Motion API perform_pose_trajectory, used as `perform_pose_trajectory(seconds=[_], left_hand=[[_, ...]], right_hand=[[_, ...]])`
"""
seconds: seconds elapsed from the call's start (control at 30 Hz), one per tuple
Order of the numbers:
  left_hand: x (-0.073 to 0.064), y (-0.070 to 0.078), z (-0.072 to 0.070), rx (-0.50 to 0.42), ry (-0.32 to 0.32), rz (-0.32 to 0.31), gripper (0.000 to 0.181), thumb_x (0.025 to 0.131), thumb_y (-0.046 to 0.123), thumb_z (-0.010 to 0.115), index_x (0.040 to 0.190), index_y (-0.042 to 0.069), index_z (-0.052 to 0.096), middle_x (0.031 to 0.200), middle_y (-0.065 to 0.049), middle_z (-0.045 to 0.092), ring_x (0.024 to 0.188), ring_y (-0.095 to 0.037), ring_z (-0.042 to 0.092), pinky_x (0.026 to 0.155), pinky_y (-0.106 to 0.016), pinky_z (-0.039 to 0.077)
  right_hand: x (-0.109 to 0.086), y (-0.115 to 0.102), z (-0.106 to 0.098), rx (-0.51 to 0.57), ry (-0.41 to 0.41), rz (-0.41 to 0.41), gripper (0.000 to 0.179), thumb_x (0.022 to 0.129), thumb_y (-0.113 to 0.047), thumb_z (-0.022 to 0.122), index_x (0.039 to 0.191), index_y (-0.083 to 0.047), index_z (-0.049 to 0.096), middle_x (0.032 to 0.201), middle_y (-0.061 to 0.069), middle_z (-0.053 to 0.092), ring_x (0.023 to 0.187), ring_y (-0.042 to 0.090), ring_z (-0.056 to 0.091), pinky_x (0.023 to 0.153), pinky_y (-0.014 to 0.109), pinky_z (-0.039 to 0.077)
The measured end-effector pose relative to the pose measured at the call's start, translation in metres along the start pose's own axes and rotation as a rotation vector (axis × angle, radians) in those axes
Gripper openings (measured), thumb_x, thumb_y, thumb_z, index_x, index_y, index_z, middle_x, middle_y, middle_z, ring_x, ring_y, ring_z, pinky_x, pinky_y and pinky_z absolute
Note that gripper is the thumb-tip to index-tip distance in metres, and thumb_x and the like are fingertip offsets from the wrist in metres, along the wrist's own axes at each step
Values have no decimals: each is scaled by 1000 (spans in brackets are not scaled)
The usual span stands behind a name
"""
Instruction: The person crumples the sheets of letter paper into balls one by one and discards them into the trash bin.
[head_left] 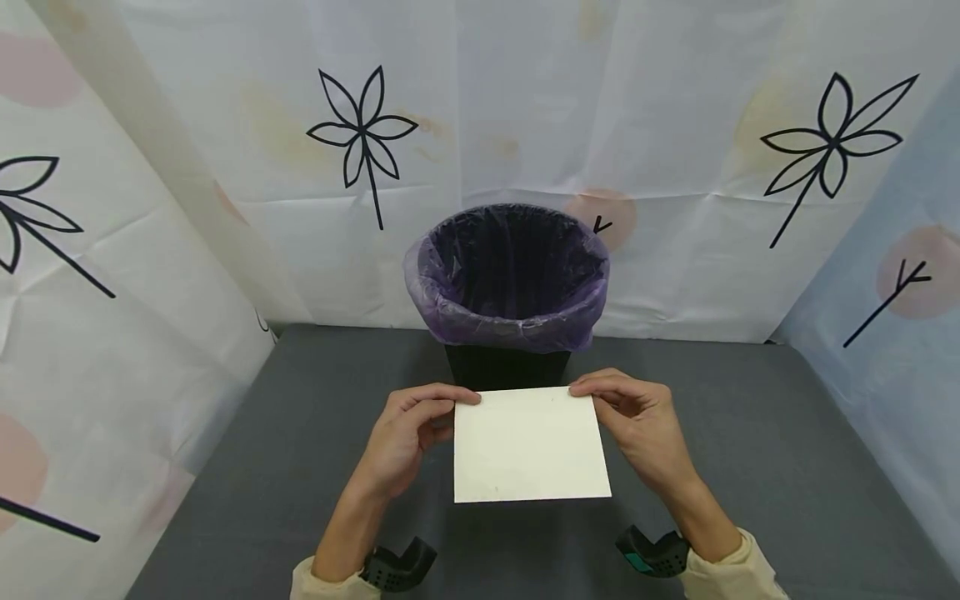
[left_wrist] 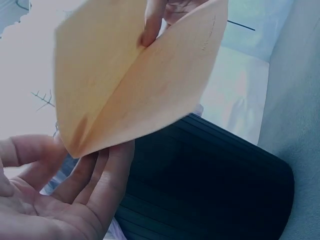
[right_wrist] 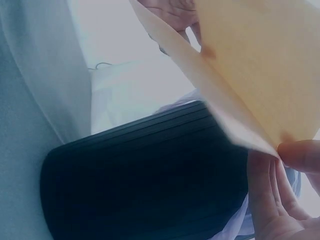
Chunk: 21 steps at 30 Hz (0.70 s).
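Observation:
Both hands hold up a folded sheet of cream paper (head_left: 531, 446) by its upper corners, in front of the bin. My left hand (head_left: 405, 437) pinches the upper left corner, index finger along the top edge. At the upper right corner, my right hand (head_left: 633, 421) pinches the paper between thumb and fingers. From below, the left wrist view shows the paper (left_wrist: 145, 95) as two flaps spread apart from a crease. The right wrist view shows the same crease running down to the thumb and fingers of the right hand (right_wrist: 285, 200).
A black bin (head_left: 506, 367) lined with a translucent purple bag (head_left: 517, 329) stands behind the paper, near the back wall. Dark grey cloth covers the table (head_left: 300, 467). White printed sheets (head_left: 525, 100) hang at the back and sides. Each wrist wears a black device (head_left: 397, 567).

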<state>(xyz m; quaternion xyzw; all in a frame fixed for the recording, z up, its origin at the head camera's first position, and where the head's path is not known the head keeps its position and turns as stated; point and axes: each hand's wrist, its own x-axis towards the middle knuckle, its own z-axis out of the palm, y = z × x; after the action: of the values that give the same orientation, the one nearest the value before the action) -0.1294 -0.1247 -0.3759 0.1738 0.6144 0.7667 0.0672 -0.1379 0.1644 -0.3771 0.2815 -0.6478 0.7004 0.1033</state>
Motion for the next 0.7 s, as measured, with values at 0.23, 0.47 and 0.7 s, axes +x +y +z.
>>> perform_pose_trajectory(seconds=[0.23,0.47,0.7], left_hand=[[2,0,7,239,37,26,21,90,-1,74,110,-8,72,105,-20,69,84,-24,68,71,-30,57],[4,-2,10,302,56,28,20,87,-3,76,107,-3,74,106,-19,70,84,-26,71,71,-31,58],[5,-2,11,314,69,39,25,88,-6,75,112,-3,73,109,-19,70,84,-26,72,70,-32,58]], right_hand=[[1,-1,0,-22,-23,34,25,96,17,55,107,7,75,108,12,71,106,19,65,87,26,54],[0,-1,-2,-33,-67,60,25,100,12,51,115,8,71,115,9,72,108,17,66,92,26,53],[1,-4,-4,25,-69,82,26,103,8,48,125,17,60,113,7,72,96,17,70,86,28,56]])
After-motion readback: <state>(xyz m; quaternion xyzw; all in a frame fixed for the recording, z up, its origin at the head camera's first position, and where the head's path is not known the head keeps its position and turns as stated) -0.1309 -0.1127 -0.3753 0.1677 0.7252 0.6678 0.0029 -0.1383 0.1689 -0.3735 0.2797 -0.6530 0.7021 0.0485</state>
